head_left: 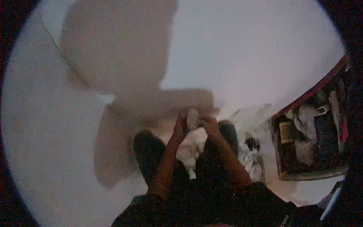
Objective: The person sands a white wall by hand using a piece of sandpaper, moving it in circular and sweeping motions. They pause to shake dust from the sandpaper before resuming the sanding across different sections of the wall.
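Between my two hands, just beyond my bent knees, is a small pale object (193, 119), blurred, its kind not clear. My left hand (181, 125) is closed against its left side. My right hand (209, 124) is closed at its right side. Below them, between my legs, lies a whitish crumpled thing (190, 148), partly hidden by my legs and clothes.
On the right stands an open bin or case (314, 90) with a red rim, holding cloth-like items. Clear, crinkled plastic and mixed pale and dark things (252, 159) lie beside my right knee. A large shadow falls across the pale floor (242, 49).
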Available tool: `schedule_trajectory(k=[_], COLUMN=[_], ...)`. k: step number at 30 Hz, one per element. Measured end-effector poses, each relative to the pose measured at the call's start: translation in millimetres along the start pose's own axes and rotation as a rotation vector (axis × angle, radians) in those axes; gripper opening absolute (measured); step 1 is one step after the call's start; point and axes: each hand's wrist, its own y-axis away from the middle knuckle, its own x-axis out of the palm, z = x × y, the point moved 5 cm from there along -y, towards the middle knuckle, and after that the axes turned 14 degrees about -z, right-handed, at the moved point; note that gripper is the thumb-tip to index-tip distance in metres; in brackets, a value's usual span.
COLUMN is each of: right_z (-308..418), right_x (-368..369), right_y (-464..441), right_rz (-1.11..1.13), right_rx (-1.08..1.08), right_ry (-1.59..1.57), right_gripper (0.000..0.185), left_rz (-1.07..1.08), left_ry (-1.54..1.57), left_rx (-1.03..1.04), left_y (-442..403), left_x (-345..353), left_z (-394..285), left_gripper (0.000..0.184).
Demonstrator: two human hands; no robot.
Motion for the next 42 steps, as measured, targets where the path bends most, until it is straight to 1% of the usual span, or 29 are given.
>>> schedule_trajectory(k=[2, 6, 7, 8, 10, 11, 12, 13, 14, 15, 16, 17, 20, 21, 23, 25, 26, 28, 29, 30, 31, 32, 33, 34, 35, 36, 38, 40, 42], right_z=[-11.5, -36.0, 14.8, 21.0, 20.0, 20.6, 14.4, 3.8, -11.3, -31.3, -29.5, -30.8, 8.7, 12.7, 17.8, 30.8, 12.2, -19.5, -21.8, -3.3, 8.8, 14.7, 16.5, 16.1, 17.1, 16.9, 45.9, 112.8, 139.4], right_x=[-3.2, -9.5, 0.7, -0.1, 1.1, 1.4, 0.7, -3.2, -5.4, -10.1, -9.6, -10.7, -5.2, -5.3, -6.7, -9.4, -11.2, -19.5, -22.1, -19.5, -16.0, -12.2, -6.9, -3.7, -5.8, -12.2, -19.5, -32.1, -89.6], right_y=[4.6, -7.7, 12.9, 15.2, 16.9, 13.7, 8.9, 6.7, 4.2, -0.3, -1.5, -0.3, 15.9, 18.0, 18.9, 20.1, 15.4, 3.9, 3.9, 8.0, 11.3, 11.9, 11.6, 11.6, 12.9, 14.8, 27.1, 45.5, 20.3], right_rz=[-0.015, -0.001, 0.04, 0.042, 0.176, 0.176, 0.193, 0.209, 0.208, 0.142, 0.073, 0.074, 0.071, 0.108, 0.145, 0.242, 0.243, 0.07, 0.07, 0.044, 0.019, 0.02, 0.058, 0.095, 0.096, 0.036, -0.015, -0.338, -0.659], right_rx=[0.035, 0.023, 0.176, 0.183, 0.088, 0.096, 0.111, 0.126, 0.129, 0.169, 0.203, 0.205, 0.362, 0.286, 0.21, -0.428, -0.429, -0.338, -0.34, -0.2, -0.059, -0.06, 0.075, 0.212, 0.21, 0.166, 0.084, 0.17, -0.019], right_ry=[-0.052, -0.075, -0.294, -0.296, 0.113, 0.109, 0.331, 0.552, 0.553, 0.174, -0.205, -0.204, -0.391, -0.274, -0.156, 0.494, 0.495, -0.062, -0.06, -0.149, -0.237, -0.236, -0.462, -0.686, -0.684, -0.558, -0.425, -0.708, -0.648], right_gripper=[0.025, 0.027, 0.032, 0.032, 0.032, 0.032, 0.03, 0.028, 0.028, 0.024, 0.021, 0.021, 0.022, 0.023, 0.024, 0.029, 0.029, 0.035, 0.035, 0.037, 0.04, 0.04, 0.04, 0.041, 0.041, 0.04, 0.039, 0.039, 0.04], left_rz=[0.052, -0.031, -0.133, -0.234, -0.177, -0.116, -0.114, -0.097, -0.081, -0.081, -0.037, 0.008, 0.024, 0.023, -0.015, -0.016, -0.016, 0.033, 0.084, 0.083, 0.138, 0.193, 0.191, 0.177, 0.162, 0.163, 0.167, 0.303, 0.224], left_ry=[0.813, 0.536, 0.597, 0.655, 0.707, 0.758, 0.759, 0.65, 0.541, 0.542, 0.612, 0.679, 0.762, 0.764, 0.836, 0.738, 0.638, 0.603, 0.566, 0.568, 0.511, 0.452, 0.453, 0.561, 0.667, 0.669, 0.454, 0.921, 0.632], left_rx=[-0.136, -0.3, -0.299, -0.295, -0.356, -0.424, -0.426, -0.282, -0.139, -0.141, -0.278, -0.418, -0.486, -0.487, -0.302, -0.316, -0.33, -0.331, -0.332, -0.33, -0.244, -0.158, -0.157, -0.344, -0.532, -0.527, -0.3, -0.817, -0.701], left_y=[15.7, 13.3, 15.0, 16.2, 16.5, 14.4, 12.5, 11.2, 12.2, 14.5, 16.2, 18.5, 17.0, 16.5, 11.1, 12.7, 13.2, 13.3, 13.3, 14.7, 17.9, 19.9, 17.9, 16.5, 18.7, 22.4, 20.0, 22.0, 27.5], left_x=[6.2, 9.8, 10.0, 6.8, 3.1, 4.1, 7.4, 10.5, 14.1, 14.8, 14.8, 14.9, 11.5, 13.5, 12.9, 16.6, 18.1, 19.2, 21.2, 25.5, 33.4, 38.2, 34.5, 29.4, 27.7, 31.3, 46.3, 69.3, 52.1], left_z=[15.3, 13.3, 14.9, 17.1, 16.9, 14.2, 22.6, 27.8, 32.9, 27.1, 23.2, 18.7, 2.7, 7.6, 7.6, 14.8, 18.9, 21.4, 22.3, 34.1, 48.2, 54.1, 42.0, 27.0, 20.3, 29.3, 62.3, 90.5, 45.2], left_gripper=[0.049, 0.045, 0.041, 0.038, 0.037, 0.037, 0.037, 0.037, 0.037, 0.037, 0.036, 0.036, 0.037, 0.037, 0.041, 0.04, 0.039, 0.034, 0.03, 0.03, 0.027, 0.023, 0.023, 0.023, 0.022, 0.022, 0.024, 0.031, 0.04])
